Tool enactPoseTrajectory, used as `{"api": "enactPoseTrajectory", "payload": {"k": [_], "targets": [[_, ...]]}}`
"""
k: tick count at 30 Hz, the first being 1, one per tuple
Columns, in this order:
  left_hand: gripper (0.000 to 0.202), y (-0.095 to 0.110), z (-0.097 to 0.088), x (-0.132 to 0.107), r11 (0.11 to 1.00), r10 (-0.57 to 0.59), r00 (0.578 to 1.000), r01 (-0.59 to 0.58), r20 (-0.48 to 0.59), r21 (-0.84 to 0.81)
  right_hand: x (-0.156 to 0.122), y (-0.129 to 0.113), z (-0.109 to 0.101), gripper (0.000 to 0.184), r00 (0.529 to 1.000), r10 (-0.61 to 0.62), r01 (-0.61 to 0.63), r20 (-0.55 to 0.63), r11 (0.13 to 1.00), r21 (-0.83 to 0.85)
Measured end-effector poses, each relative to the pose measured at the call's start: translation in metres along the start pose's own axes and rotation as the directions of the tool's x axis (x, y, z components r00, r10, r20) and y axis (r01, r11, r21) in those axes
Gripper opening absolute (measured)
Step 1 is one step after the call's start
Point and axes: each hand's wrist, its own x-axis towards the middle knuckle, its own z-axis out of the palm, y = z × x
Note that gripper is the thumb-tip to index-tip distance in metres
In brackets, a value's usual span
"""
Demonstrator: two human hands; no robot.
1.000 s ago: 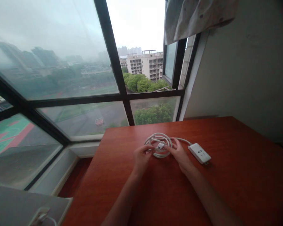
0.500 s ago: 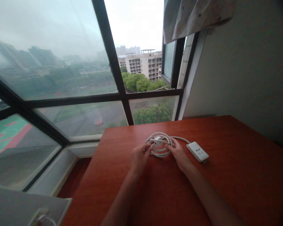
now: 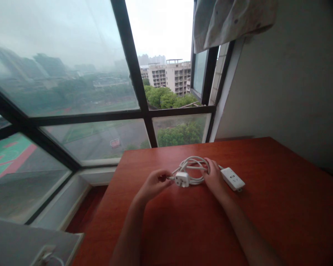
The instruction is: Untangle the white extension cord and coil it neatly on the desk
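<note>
Ideally, as our left hand point(image 3: 154, 183) pinches the plug point(image 3: 182, 179) at 8 o'clock of the coiled cable point(image 3: 194, 162) on the desk point(image 3: 266, 210), our right hand point(image 3: 215, 180), its grip closed on the 3 o'clock side, should pin the loops.

A person sits at a red-brown wooden table point(image 3: 266, 207) that stands in a corner beside a big window point(image 3: 72, 74) with a dark frame point(image 3: 127, 55). The left hand point(image 3: 155, 183) pinches a white cable point(image 3: 194, 164) with its fingertips, just behind the white plug point(image 3: 182, 179), which lies on the table. The cable is wound in a loose coil. The right hand point(image 3: 215, 178) lies over the right side of this coil; if its fingers close around the cable, I cannot tell. A white socket block point(image 3: 233, 179) lies just beside the right hand. A light curtain point(image 3: 233, 18) hangs above, next to a grey wall point(image 3: 288, 81). Outside are buildings point(image 3: 169, 75) and green trees point(image 3: 180, 133).
</note>
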Motion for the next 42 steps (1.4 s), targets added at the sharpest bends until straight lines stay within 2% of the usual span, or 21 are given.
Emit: {"api": "enactPoseTrajectory", "payload": {"k": [3,5,7,9,11,13,15,17,19,25,29,33,38,40,42], "targets": [[0.026,-0.005,-0.002,0.005,0.986,-0.012,0.984,-0.019,-0.179,-0.168,0.002,-0.002,-0.003,0.046,0.992,-0.129,0.128,-0.008,0.990,-0.063],[0.027,-0.011,0.000,0.010,0.967,-0.050,0.948,-0.032,-0.314,-0.251,0.002,-0.004,-0.004,0.049,0.987,-0.156,0.157,0.038,0.987,-0.034],[0.029,-0.018,0.003,0.013,0.933,-0.129,0.891,-0.040,-0.436,-0.358,0.002,-0.005,-0.004,0.050,0.989,-0.127,0.125,0.071,0.992,0.033],[0.030,-0.027,0.007,0.017,0.863,-0.257,0.815,-0.048,-0.519,-0.503,0.002,-0.004,-0.003,0.050,0.994,-0.058,0.046,0.089,0.990,0.135],[0.026,-0.034,0.011,0.019,0.762,-0.386,0.749,-0.069,-0.538,-0.644,0.003,-0.001,-0.001,0.049,0.992,0.021,-0.052,0.121,0.964,0.259],[0.017,-0.038,0.014,0.021,0.648,-0.493,0.707,-0.091,-0.507,-0.756,0.003,0.001,-0.001,0.049,0.983,0.089,-0.142,0.159,0.921,0.364],[0.006,-0.040,0.016,0.022,0.530,-0.578,0.677,-0.111,-0.455,-0.841,0.004,0.001,-0.001,0.049,0.974,0.143,-0.207,0.176,0.878,0.432],[0.012,-0.039,0.016,0.022,0.443,-0.638,0.652,-0.125,-0.410,-0.888,0.005,0.001,-0.001,0.049,0.967,0.184,-0.247,0.176,0.848,0.468],[0.019,-0.038,0.017,0.022,0.398,-0.665,0.641,-0.130,-0.383,-0.908,0.005,-0.001,-0.001,0.048,0.963,0.209,-0.265,0.169,0.836,0.481],[0.020,-0.033,0.028,0.023,0.309,-0.684,0.659,-0.126,-0.313,-0.943,0.002,-0.008,0.002,0.042,0.962,0.176,-0.259,0.210,0.831,0.492],[0.020,-0.029,0.035,0.022,0.278,-0.656,0.698,-0.129,-0.286,-0.952,-0.001,-0.012,0.003,0.043,0.963,0.132,-0.237,0.237,0.834,0.499],[0.014,-0.027,0.037,0.019,0.329,-0.606,0.751,-0.066,-0.264,-0.942,-0.003,-0.016,0.003,0.045,0.963,0.091,-0.210,0.255,0.843,0.495],[0.010,-0.024,0.046,0.017,0.366,-0.537,0.823,0.028,-0.186,-0.930,-0.004,-0.020,-0.002,0.047,0.968,-0.028,-0.079,0.250,0.909,0.410],[0.014,-0.023,0.052,0.018,0.371,-0.506,0.846,0.041,-0.166,-0.928,-0.005,-0.021,-0.004,0.051,0.969,-0.066,-0.027,0.239,0.929,0.369],[0.020,-0.021,0.057,0.019,0.395,-0.479,0.856,0.010,-0.196,-0.919,-0.005,-0.021,-0.005,0.053,0.970,-0.095,0.024,0.222,0.954,0.300]]}}
